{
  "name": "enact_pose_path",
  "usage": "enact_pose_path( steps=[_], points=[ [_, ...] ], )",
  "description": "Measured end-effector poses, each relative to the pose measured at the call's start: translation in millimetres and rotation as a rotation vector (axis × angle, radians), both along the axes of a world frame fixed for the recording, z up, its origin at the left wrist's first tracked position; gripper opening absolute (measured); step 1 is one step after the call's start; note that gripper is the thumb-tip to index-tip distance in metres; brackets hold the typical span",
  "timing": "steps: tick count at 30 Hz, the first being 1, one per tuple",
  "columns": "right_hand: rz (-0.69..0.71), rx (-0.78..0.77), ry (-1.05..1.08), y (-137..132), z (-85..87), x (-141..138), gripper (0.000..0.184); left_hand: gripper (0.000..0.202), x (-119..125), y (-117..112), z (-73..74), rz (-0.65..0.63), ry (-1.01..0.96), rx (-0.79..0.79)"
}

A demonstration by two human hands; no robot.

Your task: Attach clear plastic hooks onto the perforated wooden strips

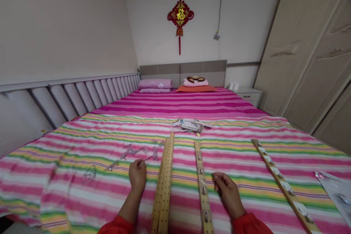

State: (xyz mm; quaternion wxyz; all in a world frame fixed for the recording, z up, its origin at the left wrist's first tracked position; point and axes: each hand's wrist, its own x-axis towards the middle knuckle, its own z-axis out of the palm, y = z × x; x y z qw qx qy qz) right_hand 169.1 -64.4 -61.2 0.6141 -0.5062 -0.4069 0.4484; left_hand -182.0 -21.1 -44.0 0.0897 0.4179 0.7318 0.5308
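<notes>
My left hand [138, 175] is closed in a pinch above the striped sheet, beside small clear plastic packets [155, 153] and metal hooks. Anything between its fingertips is too small to make out. To its right lie perforated wooden strips [163, 186], side by side. Another perforated strip [203, 193] carries several small metal clips along its length. Just right of that strip hovers my right hand [227, 192], apart from it, thumb and forefinger pressed together; I cannot tell whether they hold anything. Farther right, a third wooden piece [286, 186] bears several round white discs with metal parts.
A pile of plastic-wrapped packages [189, 125] lies beyond the strips. At the right edge is a clear plastic bag [336, 193]. A tangle of thin wire or plastic [89, 173] rests at left. Pillows [155, 84] lie by the headboard; a white railing [82, 98] borders the bed's left side.
</notes>
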Motion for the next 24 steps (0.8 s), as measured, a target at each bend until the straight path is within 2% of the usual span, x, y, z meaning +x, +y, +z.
enact_pose_path(
  steps=[3,8,15,17,20,22,24],
  points=[
    [-0.006,0.007,0.001,1,-1.8,0,0.036,0.016,-1,0,-1.0,-0.017,-0.011,-0.011],
    [-0.009,0.015,0.020,1,-3.1,0,0.034,0.014,0,-3,7.8,-0.044,-0.096,0.011],
    [-0.017,0.012,0.088,-2,5.6,-1,0.031,0.021,8,-22,20.3,-0.019,-0.385,0.088],
    [-0.013,0.005,0.111,-2,9.8,0,0.030,0.019,18,-36,27.4,-0.058,-0.560,0.108],
    [-0.018,-0.014,0.151,-4,22.3,-1,0.030,0.012,44,-64,45.6,-0.166,-1.026,0.092],
    [0.011,-0.013,0.157,-9,36.2,-7,0.030,0.009,65,-84,60.0,-0.222,-1.260,0.054],
    [0.098,0.007,0.126,-20,53.4,-18,0.031,0.010,88,-102,73.2,-0.261,-1.413,0.019]
  ],
)
